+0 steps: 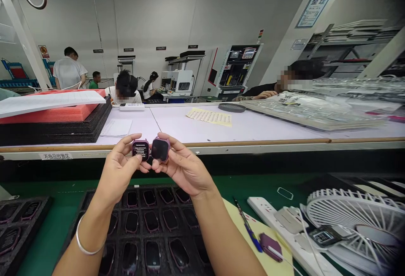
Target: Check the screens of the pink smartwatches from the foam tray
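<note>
My left hand [118, 171] pinches a small purple smartwatch body [141, 148] whose dark screen carries a white-text sticker. My right hand [183, 167] holds a second purple smartwatch body [160, 149] with a plain black screen. Both are raised side by side in front of the shelf edge, nearly touching. Below my wrists lies a black foam tray [95, 191] with several more watch bodies in its pockets. A silver bangle [82, 242] circles my left wrist.
A second foam tray [22, 221] sits at the left. To the right are a blue pen [248, 227], a purple part [270, 246] on yellow paper, a white power strip [268, 210] and a white fan [354, 212]. Several people work beyond the raised white bench [253, 130].
</note>
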A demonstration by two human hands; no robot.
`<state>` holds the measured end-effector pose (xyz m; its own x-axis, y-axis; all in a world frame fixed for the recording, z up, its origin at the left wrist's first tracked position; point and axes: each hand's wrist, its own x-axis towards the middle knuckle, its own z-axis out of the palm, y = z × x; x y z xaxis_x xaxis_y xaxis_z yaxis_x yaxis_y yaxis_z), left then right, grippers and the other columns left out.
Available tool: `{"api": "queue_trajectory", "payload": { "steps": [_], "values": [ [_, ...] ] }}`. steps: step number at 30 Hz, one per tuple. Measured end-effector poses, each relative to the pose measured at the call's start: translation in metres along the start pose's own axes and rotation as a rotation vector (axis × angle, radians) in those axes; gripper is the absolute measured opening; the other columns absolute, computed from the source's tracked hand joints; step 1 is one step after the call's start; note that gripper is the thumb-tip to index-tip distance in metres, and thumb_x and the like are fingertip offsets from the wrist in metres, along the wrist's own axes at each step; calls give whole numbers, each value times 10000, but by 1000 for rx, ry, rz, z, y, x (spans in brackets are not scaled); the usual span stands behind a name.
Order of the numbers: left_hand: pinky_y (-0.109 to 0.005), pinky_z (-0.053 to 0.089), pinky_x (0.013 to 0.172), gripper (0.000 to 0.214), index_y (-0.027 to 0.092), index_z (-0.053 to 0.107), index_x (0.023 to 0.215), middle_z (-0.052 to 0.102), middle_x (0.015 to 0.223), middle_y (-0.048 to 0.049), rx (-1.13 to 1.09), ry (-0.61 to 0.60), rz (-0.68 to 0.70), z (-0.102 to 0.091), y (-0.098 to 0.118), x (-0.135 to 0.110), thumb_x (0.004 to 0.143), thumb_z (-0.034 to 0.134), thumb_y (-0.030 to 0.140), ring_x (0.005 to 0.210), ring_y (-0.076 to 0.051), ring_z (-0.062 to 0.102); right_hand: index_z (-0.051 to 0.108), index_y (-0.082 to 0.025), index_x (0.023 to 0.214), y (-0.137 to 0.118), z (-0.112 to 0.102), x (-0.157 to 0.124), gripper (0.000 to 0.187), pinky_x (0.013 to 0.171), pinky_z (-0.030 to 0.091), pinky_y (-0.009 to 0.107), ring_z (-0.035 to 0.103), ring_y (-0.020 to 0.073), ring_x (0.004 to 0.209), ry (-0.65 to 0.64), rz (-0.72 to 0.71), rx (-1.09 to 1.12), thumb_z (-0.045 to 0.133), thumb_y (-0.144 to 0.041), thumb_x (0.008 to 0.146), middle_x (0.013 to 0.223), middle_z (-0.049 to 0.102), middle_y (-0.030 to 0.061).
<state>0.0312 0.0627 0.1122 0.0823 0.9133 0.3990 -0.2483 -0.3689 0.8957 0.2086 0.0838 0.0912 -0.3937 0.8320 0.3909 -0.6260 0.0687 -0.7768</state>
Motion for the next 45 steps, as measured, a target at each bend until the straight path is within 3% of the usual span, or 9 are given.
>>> {"api": "queue_trajectory", "payload": {
  "steps": [9, 45],
  "values": [
    [-247, 636, 611, 419, 175, 628, 1224, 726, 1034, -61, 6, 17, 63, 1, 1, -6, 820, 724, 226, 616, -119, 719, 707, -279, 1164, 3, 4, 2, 423, 580, 446, 257, 545, 101, 598, 12, 30, 122, 868, -338, 778, 1019, 730, 32],
    [-240, 657, 655, 414, 181, 637, 1235, 708, 1099, -65, 6, 12, 87, 4, 2, -9, 824, 686, 178, 651, -128, 750, 698, -265, 1126, 10, 5, 5, 405, 609, 404, 275, 508, 98, 579, 12, -12, 170, 869, -332, 764, 961, 710, 9]
  ]
}}
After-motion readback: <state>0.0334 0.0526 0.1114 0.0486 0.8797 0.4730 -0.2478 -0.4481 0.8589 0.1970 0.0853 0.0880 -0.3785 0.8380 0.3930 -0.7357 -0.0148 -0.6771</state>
